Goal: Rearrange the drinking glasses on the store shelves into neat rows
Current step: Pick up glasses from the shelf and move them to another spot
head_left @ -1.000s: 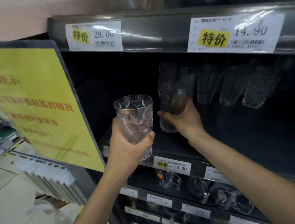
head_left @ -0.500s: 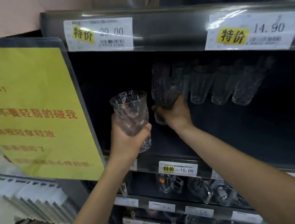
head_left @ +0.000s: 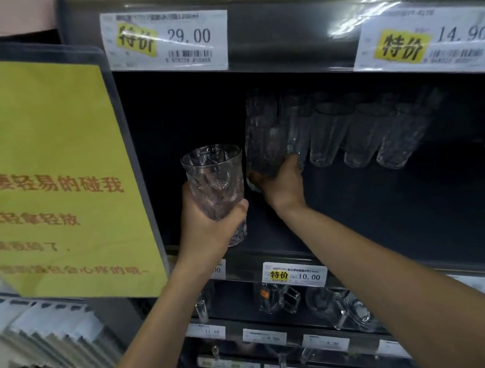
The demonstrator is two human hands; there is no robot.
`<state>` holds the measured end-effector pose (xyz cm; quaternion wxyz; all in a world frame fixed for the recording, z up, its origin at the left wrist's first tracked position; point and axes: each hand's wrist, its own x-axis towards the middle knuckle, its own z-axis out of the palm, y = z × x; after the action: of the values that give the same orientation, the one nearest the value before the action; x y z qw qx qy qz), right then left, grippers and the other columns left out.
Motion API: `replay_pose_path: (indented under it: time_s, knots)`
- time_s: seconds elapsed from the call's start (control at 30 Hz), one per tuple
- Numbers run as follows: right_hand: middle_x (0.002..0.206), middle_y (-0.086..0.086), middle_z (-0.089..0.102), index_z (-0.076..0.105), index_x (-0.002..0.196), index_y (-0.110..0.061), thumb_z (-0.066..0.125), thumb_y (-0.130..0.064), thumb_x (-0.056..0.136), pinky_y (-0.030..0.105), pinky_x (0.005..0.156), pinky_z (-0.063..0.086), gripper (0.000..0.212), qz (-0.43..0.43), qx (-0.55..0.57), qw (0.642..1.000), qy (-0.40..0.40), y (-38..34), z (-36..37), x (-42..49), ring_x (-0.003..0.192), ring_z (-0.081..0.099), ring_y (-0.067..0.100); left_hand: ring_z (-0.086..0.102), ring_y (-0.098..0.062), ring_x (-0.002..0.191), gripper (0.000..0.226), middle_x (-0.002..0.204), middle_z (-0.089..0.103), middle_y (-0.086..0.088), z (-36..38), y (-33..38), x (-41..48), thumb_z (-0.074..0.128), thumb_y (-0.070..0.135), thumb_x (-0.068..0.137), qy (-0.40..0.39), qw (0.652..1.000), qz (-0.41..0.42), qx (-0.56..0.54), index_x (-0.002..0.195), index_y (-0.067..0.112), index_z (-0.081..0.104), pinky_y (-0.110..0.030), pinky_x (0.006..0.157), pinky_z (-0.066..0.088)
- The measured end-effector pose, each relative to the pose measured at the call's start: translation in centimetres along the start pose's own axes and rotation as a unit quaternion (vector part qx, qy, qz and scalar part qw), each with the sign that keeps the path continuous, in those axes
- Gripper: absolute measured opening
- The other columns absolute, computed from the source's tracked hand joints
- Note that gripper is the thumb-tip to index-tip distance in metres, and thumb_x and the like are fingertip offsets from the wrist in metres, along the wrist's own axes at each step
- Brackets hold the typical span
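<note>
Left hand: my left hand (head_left: 210, 227) is wrapped round the lower half of a clear faceted glass tumbler (head_left: 213, 183), with the thumb across its front. The tumbler is upright and held in the air before the left part of the shelf, resting on nothing.
Right hand: my right hand (head_left: 282, 184) reaches into the shelf, fingers curled round the foot of a tall clear ribbed glass (head_left: 262, 141). In this dim light I cannot tell whether it is one glass or two nested, nor whether its base sits on the board.
Row: a row of clear tumblers (head_left: 363, 135) stands at the back of the dark shelf board (head_left: 385, 218). The tall glass is at its left end, just beside the nearest one.
Step, as I judge it: lining up the tall glass, with the tumbler in my left hand to be placed after it.
Risk, neighbours: a sideways nudge from my right hand could knock the nearest tumbler into the next and set the row toppling.
Risk, low hold: I grip the tall glass near its foot, so its top may sway. If it is nested, the upper glass could rattle or tip out.
Risk, hands close: the tumbler and the tall glass are nearly touching, and bringing my hands together could chip a rim.
Risk, slip: the glass is smooth and each hand holds one. A dropped one would fall towards the shelf edge and the clear glassware on the lower shelf (head_left: 328, 305).
Risk, overhead: lifting the tall glass could strike the shelf rail above, by the white price tag marked 29.00 (head_left: 165, 41).
</note>
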<state>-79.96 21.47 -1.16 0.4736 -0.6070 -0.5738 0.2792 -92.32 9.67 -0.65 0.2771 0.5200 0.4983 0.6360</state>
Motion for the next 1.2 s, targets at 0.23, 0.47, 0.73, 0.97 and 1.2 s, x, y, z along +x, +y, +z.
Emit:
replay_pose_path:
  time_s: [0.23,0.47,0.73,0.97,1.2]
  knots:
    - [0.138,0.014,0.045,0.042,0.137,-0.01,0.079,-0.044,0.077,0.041,0.106,0.042,0.078,-0.002,-0.037,0.999,0.021,0.1,0.4,0.5,0.127,0.046,0.032,0.061,0.008,0.094,0.053,0.109,0.06,0.007,-0.1,0.2,-0.4,0.076,0.006,0.08,-0.009,1.0,-0.003,-0.007,0.117,0.026,0.043,-0.006,0.079,0.046]
    - [0.136,0.013,0.045,0.045,0.137,-0.01,0.08,-0.046,0.074,0.039,0.106,0.041,0.081,0.009,-0.039,0.998,0.045,0.1,0.7,0.9,0.126,0.046,0.029,0.06,0.008,0.094,0.054,0.11,0.06,0.007,0.0,0.2,-0.4,0.076,0.007,0.08,-0.01,1.0,-0.011,-0.006,0.118,0.025,0.043,-0.004,0.077,0.046]
    - [0.122,0.008,0.06,0.047,0.118,-0.012,0.084,-0.041,0.072,0.027,0.084,0.046,0.065,0.029,-0.003,0.998,0.055,0.1,0.8,1.4,0.11,0.057,0.023,0.061,0.008,0.092,0.054,0.107,0.061,0.007,0.1,0.2,-0.5,0.076,0.005,0.079,-0.009,1.0,0.0,0.0,0.11,0.033,0.043,-0.006,0.076,0.046]
    - [0.121,0.008,0.059,0.049,0.115,-0.011,0.082,-0.039,0.075,0.025,0.082,0.044,0.059,0.019,-0.012,0.998,0.059,0.2,0.6,1.3,0.109,0.058,0.023,0.061,0.006,0.093,0.054,0.108,0.061,0.006,0.1,-0.1,-0.4,0.077,0.006,0.079,-0.012,1.0,-0.003,0.001,0.118,0.023,0.043,-0.006,0.077,0.047]
    - [0.124,0.009,0.056,0.051,0.119,-0.01,0.081,-0.038,0.077,0.029,0.087,0.045,0.058,0.029,-0.021,0.997,0.063,0.1,0.6,1.4,0.111,0.056,0.024,0.061,0.007,0.092,0.054,0.107,0.06,0.008,0.1,0.0,-0.4,0.077,0.005,0.078,-0.004,1.0,0.004,0.003,0.109,0.033,0.042,-0.006,0.076,0.046]
